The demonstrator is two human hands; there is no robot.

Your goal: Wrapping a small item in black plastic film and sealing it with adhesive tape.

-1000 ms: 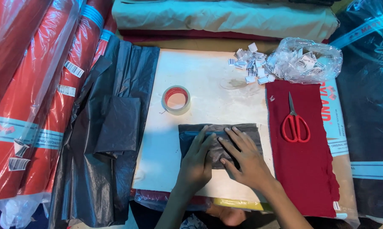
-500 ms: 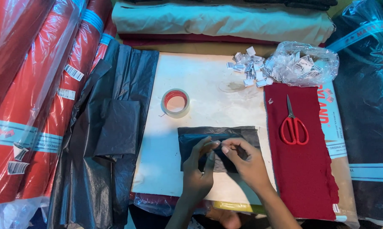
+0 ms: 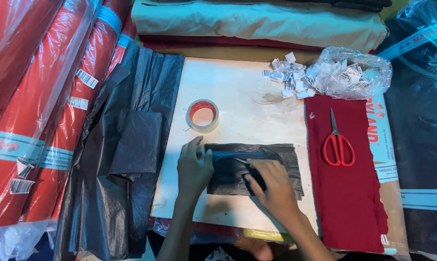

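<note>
Head view: left hand (image 3: 194,166) pressed flat on folded black plastic packet (image 3: 252,168), mid-board; right hand (image 3: 269,186) pinched its lower middle. Folded but untaped. Counted outward: one tape roll (image 3: 202,115), one pair of red scissors (image 3: 338,144), one bag of tags (image 3: 354,72), uncountable loose tags.
</note>
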